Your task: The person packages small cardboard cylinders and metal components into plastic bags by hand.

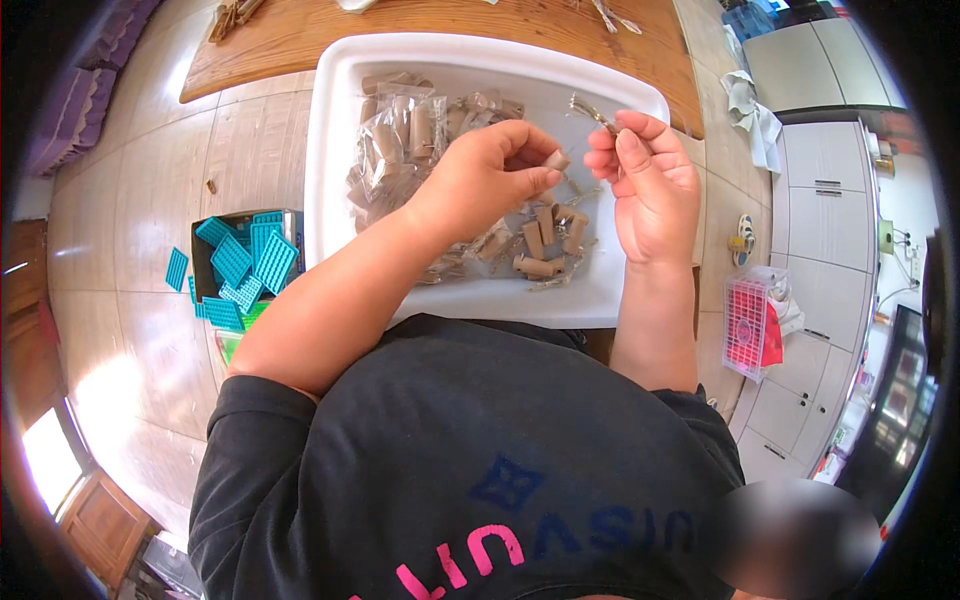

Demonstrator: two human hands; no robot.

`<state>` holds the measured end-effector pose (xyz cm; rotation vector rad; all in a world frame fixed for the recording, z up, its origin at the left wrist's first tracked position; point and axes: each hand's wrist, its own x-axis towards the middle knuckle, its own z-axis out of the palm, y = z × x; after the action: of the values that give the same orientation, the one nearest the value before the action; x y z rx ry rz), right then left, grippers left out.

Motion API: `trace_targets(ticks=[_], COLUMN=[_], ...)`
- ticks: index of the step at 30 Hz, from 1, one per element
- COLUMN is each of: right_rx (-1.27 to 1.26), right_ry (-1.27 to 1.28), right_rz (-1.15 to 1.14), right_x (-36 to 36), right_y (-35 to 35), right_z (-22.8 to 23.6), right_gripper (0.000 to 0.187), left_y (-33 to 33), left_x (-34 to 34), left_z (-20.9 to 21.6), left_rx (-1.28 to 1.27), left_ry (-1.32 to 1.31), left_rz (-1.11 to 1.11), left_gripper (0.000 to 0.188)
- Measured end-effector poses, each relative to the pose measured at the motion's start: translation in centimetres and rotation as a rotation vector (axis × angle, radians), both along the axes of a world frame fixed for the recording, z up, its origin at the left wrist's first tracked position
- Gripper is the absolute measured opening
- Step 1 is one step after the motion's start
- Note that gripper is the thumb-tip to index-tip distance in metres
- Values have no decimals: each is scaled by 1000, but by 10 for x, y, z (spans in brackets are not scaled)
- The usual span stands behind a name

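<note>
Pinching a short tan cardboard-like cylinder (557, 159) between thumb and index finger, the left hand (488, 165) hangs over the middle of a large white plastic tub (331, 190), its other fingers curled inward. Just beside it, the right hand (656, 190) is raised above the tub's right side, its thumb and fingers closed on a small bundle of thin golden-brown strands (588, 110), whose frayed ends stick out up and to the left. The held cylinder and the bundle are apart.

Inside the tub, clear crinkled plastic bags (408, 128) packed with similar tan cylinders are heaped on the left. Nearer the right, several loose tan cylinders (546, 236) lie at various angles among scattered stringy bits. Beyond the tub's far rim stretches an orange-brown wooden table (290, 45), with a bunch of dry brown stalks (233, 17) at its far left.

To the left, on the pale tiled floor (150, 200), a dark open box (203, 270) holds a pile of teal gridded plastic trays (232, 260). Right of the tub stands a pink-and-clear plastic basket (745, 318), near light grey cabinets (826, 220).
</note>
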<state>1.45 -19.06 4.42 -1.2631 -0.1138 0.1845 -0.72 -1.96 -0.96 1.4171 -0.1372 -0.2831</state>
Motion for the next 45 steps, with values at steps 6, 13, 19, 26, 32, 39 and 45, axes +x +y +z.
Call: trace_targets(ticks=[6,13,19,26,32,39,45], right_rx=[-940,-978,-517,-519,-389,-358,-282], right_ry=[-855,-555,-179,-202,-191,-266,-170], right_rz=[-318,235,229,128,113,96,59], right_x=[12,1,-3,-2,-2,0,-1], right_y=[-11,-12,3,7,10,8,16], right_z=[-7,1,-11,-14,-14,-25,-28], right_gripper=[5,7,21,25,22,18,19], left_y=[8,7,10,11,14,11,14], left_x=[0,5,1,-3,0,-1,-1], left_z=[13,2,11,22,15,17,24], left_rx=[-94,-220,-270,-347,-321,-244,-180], left_ry=[91,45,233,192,43,30,9], left_rz=[18,180,48,99,133,151,223], left_gripper=[24,21,26,26,19,19,23])
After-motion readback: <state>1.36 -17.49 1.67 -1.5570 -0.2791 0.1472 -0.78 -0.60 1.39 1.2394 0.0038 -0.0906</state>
